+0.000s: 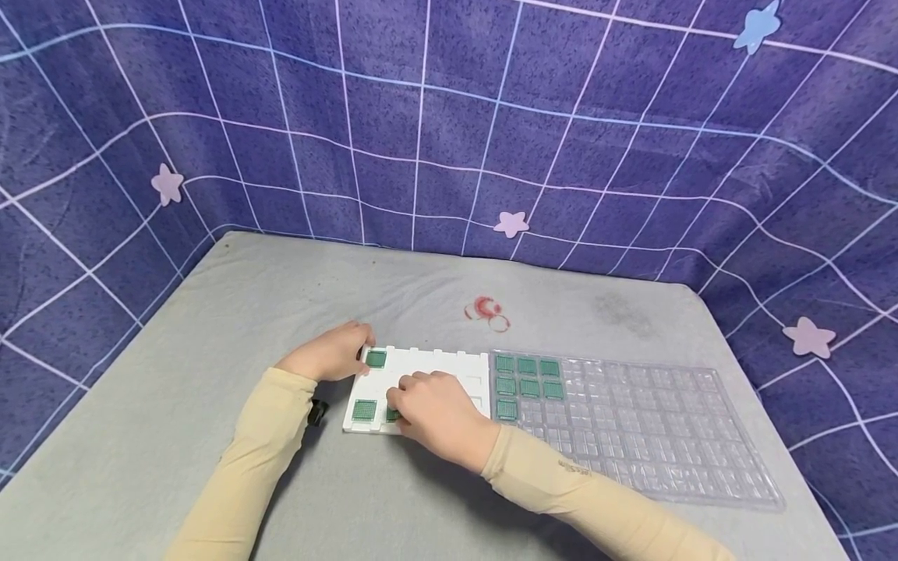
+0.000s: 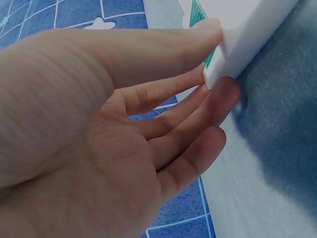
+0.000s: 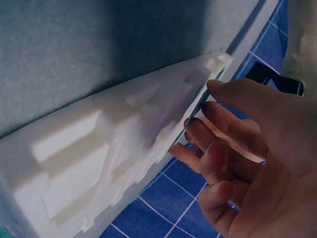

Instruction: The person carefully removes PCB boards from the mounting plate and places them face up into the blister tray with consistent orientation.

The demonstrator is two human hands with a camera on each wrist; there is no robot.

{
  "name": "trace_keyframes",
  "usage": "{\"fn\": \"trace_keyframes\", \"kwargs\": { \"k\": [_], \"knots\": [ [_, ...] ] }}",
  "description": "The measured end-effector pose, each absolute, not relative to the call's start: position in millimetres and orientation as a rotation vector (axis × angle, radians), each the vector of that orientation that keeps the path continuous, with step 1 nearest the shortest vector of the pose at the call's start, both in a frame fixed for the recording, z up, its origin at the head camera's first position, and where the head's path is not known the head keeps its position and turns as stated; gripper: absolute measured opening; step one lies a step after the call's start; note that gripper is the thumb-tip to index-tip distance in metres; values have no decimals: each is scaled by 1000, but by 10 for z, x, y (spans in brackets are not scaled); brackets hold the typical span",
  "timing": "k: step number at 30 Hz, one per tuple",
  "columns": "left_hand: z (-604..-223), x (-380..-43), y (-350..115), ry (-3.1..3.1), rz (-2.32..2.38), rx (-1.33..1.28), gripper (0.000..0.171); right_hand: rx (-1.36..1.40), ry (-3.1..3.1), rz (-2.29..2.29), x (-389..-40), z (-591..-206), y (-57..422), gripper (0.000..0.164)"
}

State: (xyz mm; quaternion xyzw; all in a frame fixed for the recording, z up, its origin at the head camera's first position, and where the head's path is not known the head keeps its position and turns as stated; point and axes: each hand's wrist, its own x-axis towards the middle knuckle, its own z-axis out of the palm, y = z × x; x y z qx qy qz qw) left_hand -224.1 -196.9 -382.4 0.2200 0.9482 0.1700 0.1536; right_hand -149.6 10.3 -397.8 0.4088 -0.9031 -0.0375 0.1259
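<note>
A white tray point(image 1: 414, 362) with recesses lies on the grey cloth. My left hand point(image 1: 330, 354) holds its far left corner, thumb point(image 2: 198, 37) over the edge and fingers against the side. Small green circuit boards sit in the tray, one at the far left point(image 1: 376, 359) and one at the near left point(image 1: 364, 410). Over the tray's near side, my right hand point(image 1: 445, 413) pinches another green circuit board point(image 1: 391, 415) between thumb and fingers. The right wrist view shows that board point(image 3: 200, 101) edge-on; whether it touches its recess I cannot tell.
A clear plastic compartment tray point(image 1: 652, 421) adjoins the white tray on the right. Several green boards point(image 1: 529, 387) fill its far left cells. Red marks point(image 1: 487, 312) stain the cloth beyond. A purple gridded curtain point(image 1: 449, 117) encloses the back and sides.
</note>
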Motion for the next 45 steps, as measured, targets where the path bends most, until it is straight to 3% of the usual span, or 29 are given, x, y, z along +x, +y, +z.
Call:
{"fn": "trace_keyframes", "kwargs": {
  "k": [18,45],
  "knots": [
    [-3837,-2241,-1958,2716,493,633,35,1153,-2635,-26,-1423,-3923,379,20],
    [-3833,-2233,-1953,2718,512,634,36,994,-2708,178,-1363,-4017,1169,21]
  ]
}}
